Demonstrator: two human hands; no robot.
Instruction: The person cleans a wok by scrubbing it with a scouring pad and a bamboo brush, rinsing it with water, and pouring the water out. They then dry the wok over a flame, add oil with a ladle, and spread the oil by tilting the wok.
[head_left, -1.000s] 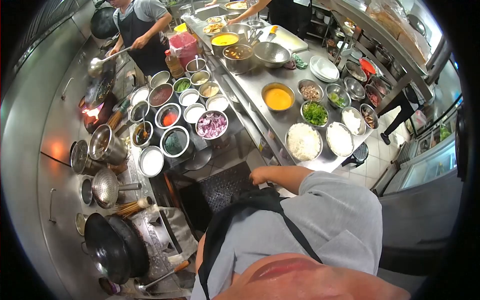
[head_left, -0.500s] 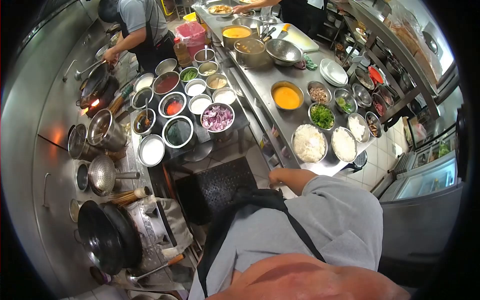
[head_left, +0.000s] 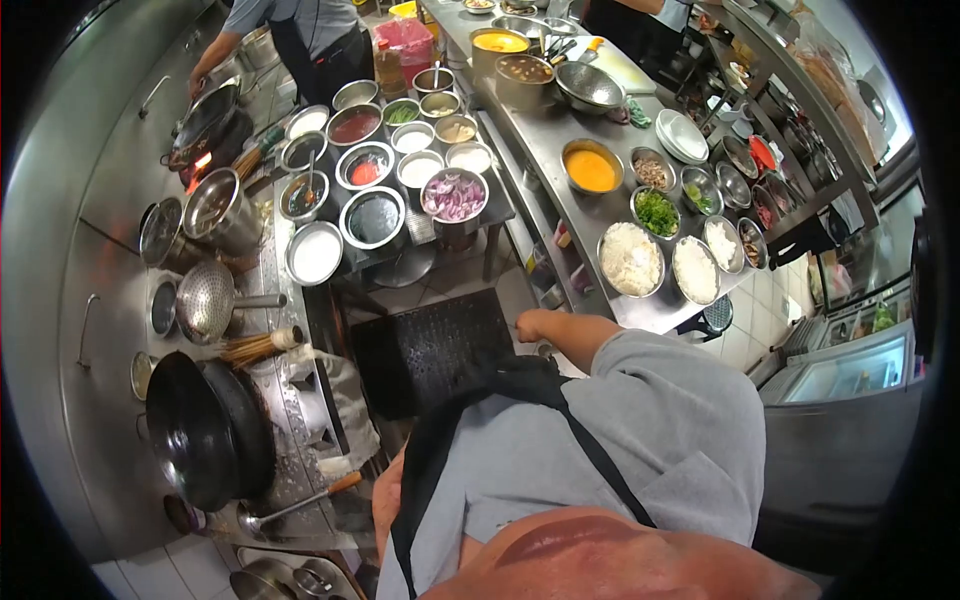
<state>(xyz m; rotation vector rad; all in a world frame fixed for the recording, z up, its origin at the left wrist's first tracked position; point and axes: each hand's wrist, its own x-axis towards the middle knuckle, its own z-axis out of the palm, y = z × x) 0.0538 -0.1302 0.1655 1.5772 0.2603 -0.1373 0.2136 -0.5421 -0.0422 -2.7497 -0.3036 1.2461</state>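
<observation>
My right hand hangs at the end of my bent arm, above the floor between the two counters. It is seen from above with the fingers mostly hidden, and no held thing shows. Just left of it lies a black perforated floor mat. A strip of bare skin, seemingly my left arm, shows beside my apron; my left hand is out of sight. Nearest to that arm is a ladle with a wooden handle, lying on the stove counter. A large black wok sits behind the ladle.
Left are a perforated strainer, a bamboo brush and a steel pot. Bowls with red onion, white powder and sauces stand ahead. Rice bowls line the right counter. A co-worker stands by a flame.
The view has shifted, showing more floor and pans at lower left. My right hand has moved slightly left and up. Skin of my left arm has appeared. The co-worker's arm reaches farther left.
</observation>
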